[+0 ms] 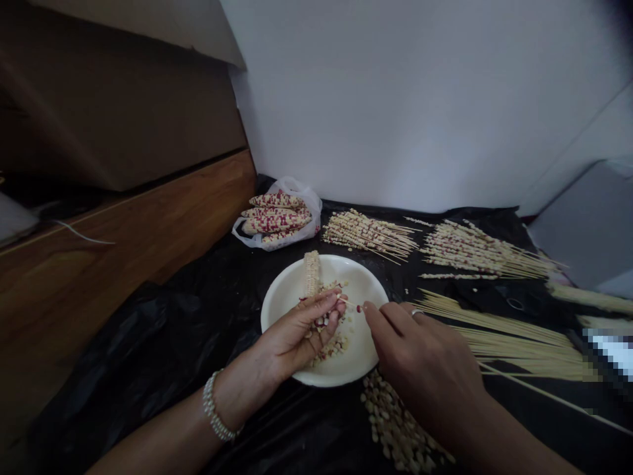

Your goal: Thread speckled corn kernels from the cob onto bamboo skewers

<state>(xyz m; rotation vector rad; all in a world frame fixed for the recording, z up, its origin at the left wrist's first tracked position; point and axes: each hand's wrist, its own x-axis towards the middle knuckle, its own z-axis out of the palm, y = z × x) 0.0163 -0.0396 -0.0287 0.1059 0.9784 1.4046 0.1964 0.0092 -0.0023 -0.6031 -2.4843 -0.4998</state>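
My left hand (301, 333) hovers over a white plate (284, 297), fingers curled round a few loose corn kernels, its fingertips pinching one at the tip of a thin wooden skewer (350, 303). My right hand (420, 349) pinches that skewer, which carries a red kernel near the tip. On the plate lie loose red and white kernels (331, 346) and a stripped corn cob (312, 272).
Behind the plate, a plastic bag of red-and-white corn cobs (275, 218) sits near two piles of kernel-threaded skewers (368, 234). Bare skewers (509, 336) lie to the right. A heap of kernels (395, 425) rests on the black sheet. Wooden furniture stands left.
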